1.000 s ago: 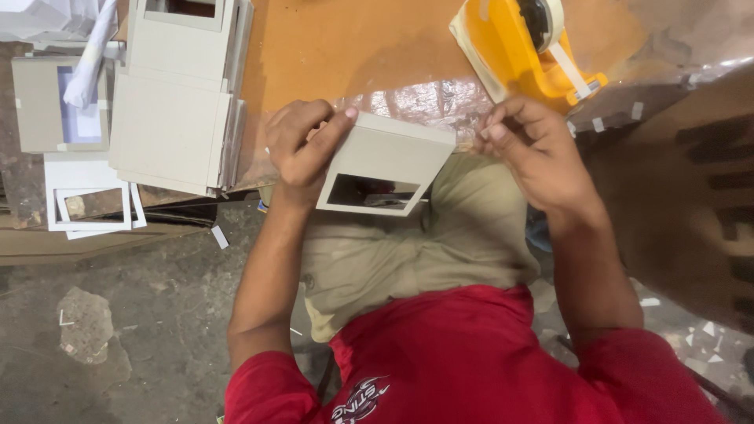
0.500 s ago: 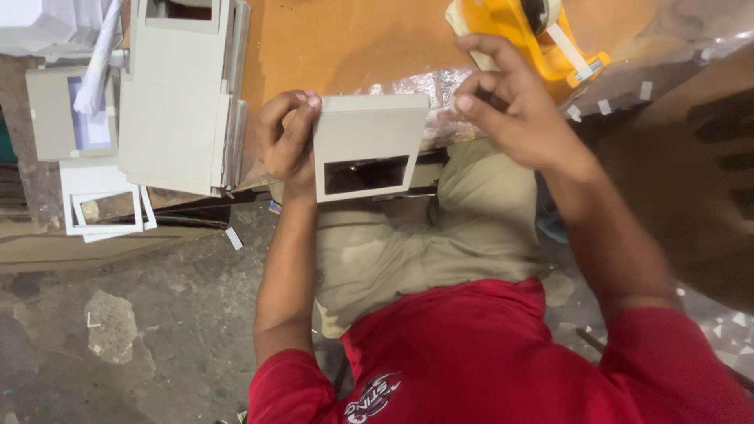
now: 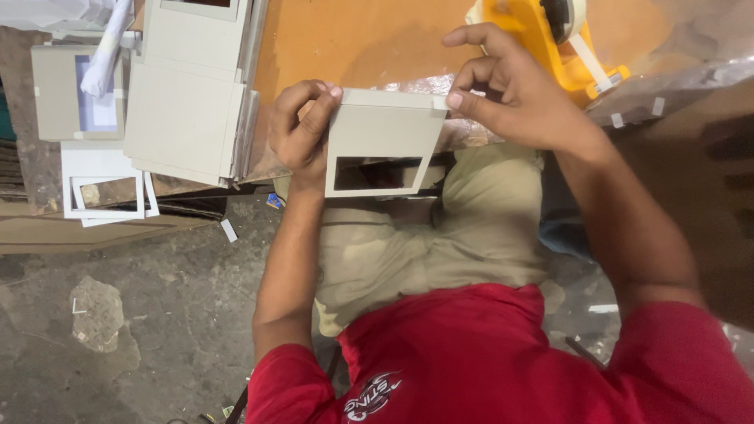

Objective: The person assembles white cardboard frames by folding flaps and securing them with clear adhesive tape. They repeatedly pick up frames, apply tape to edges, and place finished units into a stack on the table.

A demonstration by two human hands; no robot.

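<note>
While gripped: box [image 3: 385, 141] between hands [image 3: 302, 129]

A box [image 3: 385, 149] is held mid-frame between two hands; a stack of boxes [image 3: 184, 102] is seen upper left, a tape holder [image 3: 550, 39] upper right on the tabletop [image 3: 353, 39].
</note>
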